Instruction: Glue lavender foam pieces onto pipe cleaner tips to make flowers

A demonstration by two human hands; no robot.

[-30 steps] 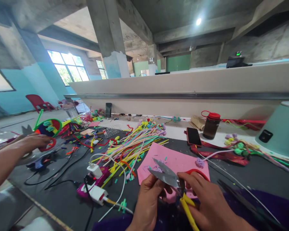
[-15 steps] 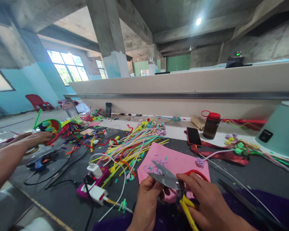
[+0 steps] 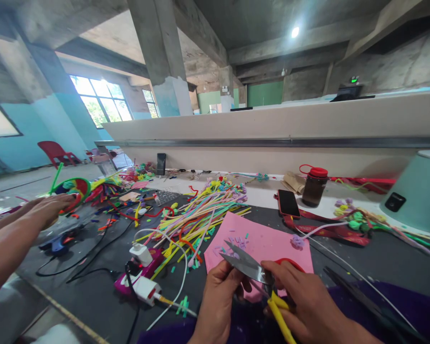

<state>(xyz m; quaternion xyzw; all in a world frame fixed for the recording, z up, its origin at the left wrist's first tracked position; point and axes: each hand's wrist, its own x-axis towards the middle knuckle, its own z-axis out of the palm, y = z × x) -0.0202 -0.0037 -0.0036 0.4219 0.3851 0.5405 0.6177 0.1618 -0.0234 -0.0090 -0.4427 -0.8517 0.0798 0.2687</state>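
Observation:
My right hand [image 3: 301, 291] grips a pair of scissors [image 3: 249, 265] with one yellow and one red handle. Their blades stand partly apart and point left, above a pink sheet [image 3: 275, 239]. Just under the blades, my left hand [image 3: 218, 296] is closed in a pinch, with a thin lilac stem [image 3: 261, 289], seemingly a pipe cleaner, running from it toward the scissors. Most of that stem is hidden by fingers and blades. Small lilac clippings [image 3: 238, 243] lie on the pink sheet beyond the tips. A lilac fuzzy flower [image 3: 298, 241] rests at the sheet's right edge.
Colourful pipe cleaners [image 3: 200, 220] are heaped behind the pink sheet. A power strip [image 3: 139, 279] with chargers and cables sits at left. Behind it, a co-worker's hand [image 3: 57, 208] reaches to a colourful bowl [image 3: 80, 191]. A phone [image 3: 288, 203] and bottle [image 3: 313, 186] stand at right.
The scissor blades have closed slightly, while my hands stay almost in place. At left, the co-worker's hand has shifted a little at the bowl, and a second forearm shows more behind it.

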